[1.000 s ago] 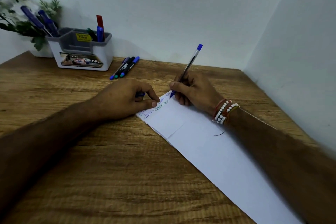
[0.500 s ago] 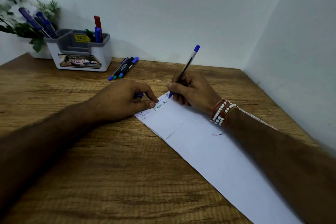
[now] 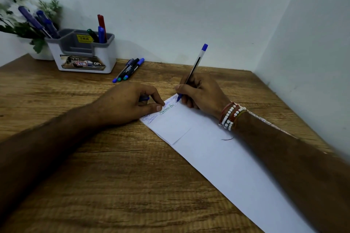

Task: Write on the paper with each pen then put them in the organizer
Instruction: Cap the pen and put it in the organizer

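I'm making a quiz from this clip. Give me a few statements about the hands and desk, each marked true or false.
1. The right hand holds a blue pen with its tip at the paper. True.
2. The organizer is empty. False: several pens stand in it.
3. Loose markers lie on the table beside the organizer. True.
4. The left hand lies flat, away from the paper. False: its fingers curl round a small blue cap and its thumb rests on the paper's corner.
5. The paper is blank. False: there is writing at its far end.
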